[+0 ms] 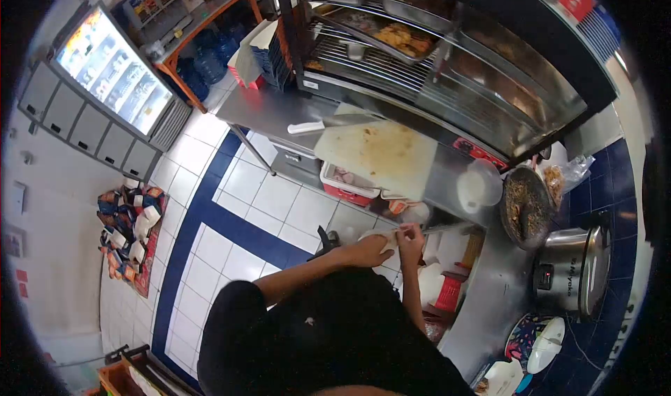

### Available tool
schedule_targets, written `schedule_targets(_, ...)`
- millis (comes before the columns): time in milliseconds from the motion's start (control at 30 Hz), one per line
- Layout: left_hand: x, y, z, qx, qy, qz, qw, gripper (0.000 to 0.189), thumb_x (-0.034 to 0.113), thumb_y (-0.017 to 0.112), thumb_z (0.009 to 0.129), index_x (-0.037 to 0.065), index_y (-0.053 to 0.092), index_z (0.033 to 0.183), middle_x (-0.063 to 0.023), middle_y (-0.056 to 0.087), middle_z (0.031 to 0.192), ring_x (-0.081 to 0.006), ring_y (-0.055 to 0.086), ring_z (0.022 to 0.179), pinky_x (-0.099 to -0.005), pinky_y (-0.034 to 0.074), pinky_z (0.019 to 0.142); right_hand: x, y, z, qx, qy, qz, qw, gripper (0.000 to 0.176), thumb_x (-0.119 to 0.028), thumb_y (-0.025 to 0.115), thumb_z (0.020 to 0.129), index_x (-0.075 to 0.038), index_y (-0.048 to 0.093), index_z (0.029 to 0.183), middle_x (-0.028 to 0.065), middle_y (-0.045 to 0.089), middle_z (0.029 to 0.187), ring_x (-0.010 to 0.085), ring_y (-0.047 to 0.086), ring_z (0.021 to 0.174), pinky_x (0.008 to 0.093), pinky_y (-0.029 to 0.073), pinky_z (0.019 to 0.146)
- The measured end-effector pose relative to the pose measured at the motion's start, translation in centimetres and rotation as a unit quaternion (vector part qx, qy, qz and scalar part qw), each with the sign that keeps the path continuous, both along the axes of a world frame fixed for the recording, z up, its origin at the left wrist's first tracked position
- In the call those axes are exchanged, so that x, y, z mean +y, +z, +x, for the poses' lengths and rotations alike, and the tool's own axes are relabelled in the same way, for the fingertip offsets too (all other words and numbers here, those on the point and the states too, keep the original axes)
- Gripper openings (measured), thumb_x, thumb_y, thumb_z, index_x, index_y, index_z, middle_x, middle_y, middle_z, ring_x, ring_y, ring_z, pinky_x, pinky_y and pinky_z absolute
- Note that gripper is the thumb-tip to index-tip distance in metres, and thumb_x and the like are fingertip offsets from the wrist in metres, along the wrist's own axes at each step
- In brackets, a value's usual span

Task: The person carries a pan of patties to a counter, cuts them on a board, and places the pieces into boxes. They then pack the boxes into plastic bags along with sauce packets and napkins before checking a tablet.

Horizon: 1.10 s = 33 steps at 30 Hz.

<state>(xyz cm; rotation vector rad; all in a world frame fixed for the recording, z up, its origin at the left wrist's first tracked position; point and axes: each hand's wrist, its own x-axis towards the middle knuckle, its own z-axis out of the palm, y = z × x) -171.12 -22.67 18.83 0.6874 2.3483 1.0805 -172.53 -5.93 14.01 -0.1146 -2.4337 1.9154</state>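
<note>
My left hand point(372, 250) and my right hand point(411, 241) are close together in front of my body, beside the steel counter's edge. Between them is a small pale, thin piece point(386, 235) that looks like paper or plastic; the fingers of both hands are closed on it. I cannot tell its exact kind. Just beyond the hands stands a clear plastic container point(416, 213). Farther off, a stained white cutting board point(374, 155) lies on the counter, with a white-handled knife point(307, 127) at its far left corner.
A glass food warmer point(419, 53) with trays stands behind the board. To the right are a stone mortar point(528, 207) with ground paste, a rice cooker point(573, 270) and a white tub point(479, 186). Below the board sits a red-and-white cooler box point(346, 186). Packed boxes point(131, 225) lie on the floor.
</note>
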Motion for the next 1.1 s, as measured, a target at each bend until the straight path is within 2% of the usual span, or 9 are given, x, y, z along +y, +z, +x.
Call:
schedule_targets(67,-4.1,4.6,-1.9,0.088,0.014,0.042,0.995,0.047,0.027,0.051,0.096,-0.006,0.045,0.129,-0.0205,0.062,0.11,-0.0341,0.059,0.104,-0.0397,0.045,0.095,-1.7,0.5,-3.6,0.042,-0.026,-0.182,0.982,0.015,-0.002,0.058,0.08,-0.004,0.062,0.094,0.0044,0.062,0.087,0.0114,0.058,0.08,0.0262,0.047,0.071)
schedule_targets(200,-8.0,2.8,-8.4,-0.298,0.111,0.367,0.874,0.047,0.039,0.042,0.1,-0.001,0.061,0.117,-0.0072,0.067,0.102,-0.0182,0.063,0.097,-0.0351,0.046,0.093,-6.5,9.0,-6.9,-0.207,0.164,-0.472,0.841,0.044,-0.003,0.052,0.076,-0.007,0.055,0.12,0.0056,0.055,0.12,0.015,0.054,0.098,0.0286,0.045,0.085)
schedule_targets(267,-8.7,2.3,-11.1,-0.521,0.137,0.515,0.667,0.057,0.052,0.04,0.098,0.003,0.063,0.116,-0.0052,0.067,0.1,-0.0152,0.063,0.094,-0.0364,0.045,0.093,-6.7,8.8,-8.2,-0.303,0.145,-0.481,0.81,0.042,0.001,0.05,0.075,-0.005,0.052,0.117,0.0048,0.054,0.115,0.0146,0.054,0.097,0.028,0.045,0.084)
schedule_targets(433,-11.6,-0.8,-18.5,-0.457,0.056,0.265,0.847,0.079,0.073,0.037,0.087,0.0,0.059,0.107,-0.0108,0.067,0.09,-0.0211,0.063,0.083,-0.0327,0.048,0.077,-7.4,4.1,-13.6,-0.19,0.203,-0.338,0.899,0.019,-0.006,0.058,0.08,-0.008,0.052,0.098,-0.0005,0.052,0.097,0.01,0.056,0.088,0.0244,0.046,0.073)
schedule_targets(533,-15.9,-0.2,-25.3,-0.326,0.097,0.384,0.858,0.045,0.044,0.038,0.099,0.007,0.058,0.118,-0.0108,0.067,0.089,-0.0253,0.066,0.083,-0.0404,0.054,0.077,-7.0,3.4,-15.9,-0.139,0.107,-0.342,0.923,0.016,0.006,0.053,0.081,-0.009,0.053,0.088,-0.0003,0.054,0.087,0.0084,0.055,0.073,0.024,0.044,0.063)
schedule_targets(633,-20.8,-2.9,-30.0,0.157,0.275,-0.141,0.938,0.033,0.026,0.055,0.089,0.006,0.057,0.116,-0.0159,0.066,0.099,-0.0362,0.064,0.095,-0.0473,0.052,0.082,-6.1,2.5,-18.5,-0.105,-0.102,-0.308,0.94,0.01,0.002,0.054,0.084,-0.007,0.057,0.084,0.0024,0.056,0.07,0.0116,0.056,0.064,0.0255,0.044,0.06)
schedule_targets(700,-25.3,-7.1,-31.0,0.172,0.225,-0.344,0.895,0.046,0.04,0.062,0.082,0.014,0.056,0.119,-0.0141,0.051,0.13,-0.0374,0.041,0.126,-0.0531,0.041,0.096,-5.6,-0.2,-19.8,-0.084,-0.096,-0.247,0.961,0.008,0.001,0.055,0.084,-0.006,0.058,0.085,0.0028,0.058,0.072,0.012,0.056,0.064,0.026,0.045,0.06)
schedule_targets(900,-30.5,-9.9,-29.7,0.223,0.099,-0.271,0.931,0.052,0.027,0.069,0.075,0.005,0.048,0.117,-0.0164,0.057,0.109,-0.0388,0.057,0.103,-0.0551,0.046,0.084,-10.1,-14.0,-23.7,-0.062,-0.141,-0.338,0.929,0.015,-0.007,0.065,0.082,-0.001,0.061,0.095,0.0035,0.061,0.081,0.0124,0.057,0.07,0.0278,0.048,0.065)
schedule_targets(1100,-26.4,-2.1,-27.5,0.09,0.088,-0.098,0.987,0.047,0.017,0.071,0.072,0.004,0.051,0.112,-0.0182,0.057,0.106,-0.039,0.059,0.095,-0.0458,0.051,0.08,-15.9,-9.1,-23.3,-0.042,0.041,-0.052,0.997,0.026,-0.005,0.067,0.079,0.0,0.062,0.104,0.0062,0.064,0.086,0.0118,0.06,0.078,0.0272,0.05,0.07)
